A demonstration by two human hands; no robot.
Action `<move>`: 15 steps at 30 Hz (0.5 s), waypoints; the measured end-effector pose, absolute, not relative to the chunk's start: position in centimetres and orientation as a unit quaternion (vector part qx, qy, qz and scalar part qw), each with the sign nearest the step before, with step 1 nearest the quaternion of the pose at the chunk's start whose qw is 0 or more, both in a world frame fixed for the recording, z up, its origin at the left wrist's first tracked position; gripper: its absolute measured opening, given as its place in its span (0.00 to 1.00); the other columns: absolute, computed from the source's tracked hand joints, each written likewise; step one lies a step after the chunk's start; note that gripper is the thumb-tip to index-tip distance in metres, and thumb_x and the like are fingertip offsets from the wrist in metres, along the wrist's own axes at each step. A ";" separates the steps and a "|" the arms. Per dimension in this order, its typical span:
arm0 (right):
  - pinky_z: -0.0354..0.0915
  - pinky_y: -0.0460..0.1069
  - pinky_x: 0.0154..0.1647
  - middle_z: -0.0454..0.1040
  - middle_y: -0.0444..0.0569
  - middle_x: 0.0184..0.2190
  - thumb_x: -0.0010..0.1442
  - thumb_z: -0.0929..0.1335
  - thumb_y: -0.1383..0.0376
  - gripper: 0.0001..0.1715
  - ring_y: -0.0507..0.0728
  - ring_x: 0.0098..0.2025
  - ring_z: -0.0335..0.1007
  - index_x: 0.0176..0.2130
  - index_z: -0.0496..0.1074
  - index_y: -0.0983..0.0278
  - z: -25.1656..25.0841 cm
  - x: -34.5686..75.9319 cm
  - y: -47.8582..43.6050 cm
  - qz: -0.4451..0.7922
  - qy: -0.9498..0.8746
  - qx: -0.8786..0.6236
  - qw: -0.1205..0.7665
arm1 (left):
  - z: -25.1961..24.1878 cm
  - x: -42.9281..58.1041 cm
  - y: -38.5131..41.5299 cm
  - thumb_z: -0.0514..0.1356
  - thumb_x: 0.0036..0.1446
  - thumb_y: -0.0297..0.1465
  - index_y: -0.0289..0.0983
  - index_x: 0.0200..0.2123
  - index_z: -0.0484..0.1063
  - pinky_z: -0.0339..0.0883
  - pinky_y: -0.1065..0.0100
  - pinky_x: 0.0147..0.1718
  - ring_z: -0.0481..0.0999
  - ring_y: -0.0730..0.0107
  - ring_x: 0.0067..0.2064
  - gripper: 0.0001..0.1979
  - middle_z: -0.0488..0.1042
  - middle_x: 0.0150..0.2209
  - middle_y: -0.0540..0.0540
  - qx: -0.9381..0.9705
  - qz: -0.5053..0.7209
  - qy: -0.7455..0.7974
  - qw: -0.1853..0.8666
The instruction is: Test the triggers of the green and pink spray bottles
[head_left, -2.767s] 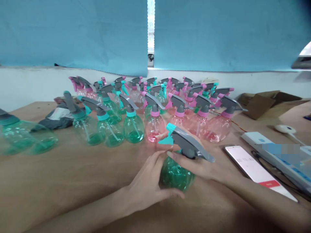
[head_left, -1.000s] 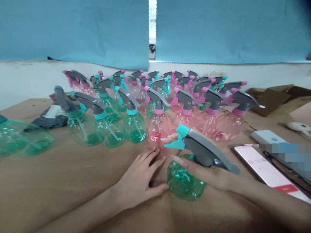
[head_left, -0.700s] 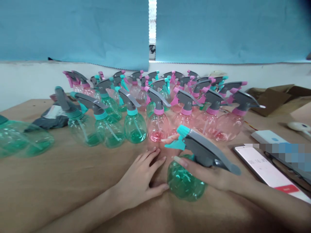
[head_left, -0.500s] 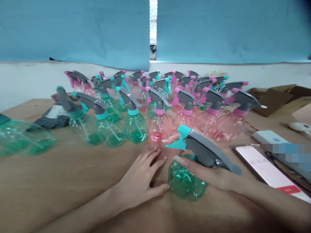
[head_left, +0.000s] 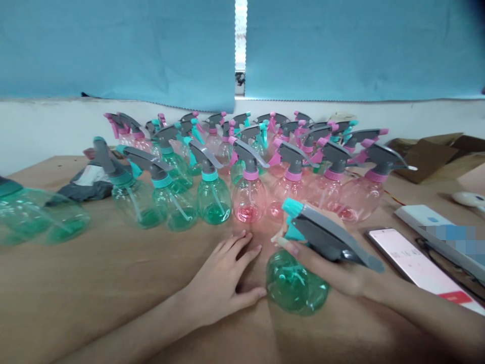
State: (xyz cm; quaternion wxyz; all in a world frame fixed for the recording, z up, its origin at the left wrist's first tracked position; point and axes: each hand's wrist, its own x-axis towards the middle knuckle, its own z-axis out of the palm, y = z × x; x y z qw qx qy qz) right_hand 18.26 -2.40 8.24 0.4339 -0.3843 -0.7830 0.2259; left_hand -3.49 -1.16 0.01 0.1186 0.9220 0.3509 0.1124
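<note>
A green spray bottle [head_left: 297,283] with a grey and turquoise spray head [head_left: 326,235] tilts in front of me. My right hand [head_left: 333,265] is wrapped round its neck, thumb on the near side and fingertips at the turquoise trigger. The collar is hidden behind the hand. My left hand [head_left: 227,278] lies on the wooden table [head_left: 132,283], fingers spread, its thumb tip close beside the bottle's body. Beyond it, a turquoise-collared bottle [head_left: 214,199] and a pink bottle [head_left: 250,199] stand in the front row, each with some liquid.
Several more green and pink spray bottles fill the back. Another green bottle [head_left: 41,215] is at the left edge. A dark plastic bag [head_left: 91,182] lies behind it. To the right are a phone [head_left: 413,263], a white box [head_left: 420,217] and an open cardboard box [head_left: 432,156].
The turquoise trigger has drawn in toward the spray head under my right fingers. The held bottle sits slightly further right. My left hand stays flat on the table.
</note>
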 end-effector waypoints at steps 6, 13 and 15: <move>0.73 0.42 0.28 0.77 0.40 0.25 0.54 0.67 0.69 0.05 0.51 0.27 0.76 0.30 0.70 0.58 7.9 18.0 -2.3 0.280 -0.759 -0.388 0.441 | 0.2 -3.4 -1.2 0.59 0.57 0.48 0.36 0.60 0.60 0.52 0.47 0.58 0.53 0.48 0.64 0.33 0.56 0.64 0.36 0.922 0.103 0.353 0.122; 0.76 0.47 0.29 0.80 0.44 0.29 0.54 0.68 0.66 0.04 0.55 0.31 0.79 0.34 0.72 0.58 8.2 17.4 -2.6 0.245 -0.728 -0.449 0.457 | 0.5 -3.4 -1.3 0.59 0.58 0.47 0.35 0.62 0.58 0.51 0.48 0.59 0.52 0.49 0.65 0.34 0.56 0.64 0.35 0.921 0.093 0.357 0.123; 0.76 0.47 0.29 0.81 0.45 0.32 0.56 0.67 0.65 0.05 0.56 0.32 0.79 0.36 0.72 0.58 8.2 17.5 -2.5 0.222 -0.740 -0.455 0.444 | 0.5 -3.4 -1.3 0.59 0.57 0.47 0.36 0.62 0.58 0.51 0.48 0.59 0.52 0.49 0.65 0.34 0.57 0.64 0.36 0.921 0.098 0.355 0.127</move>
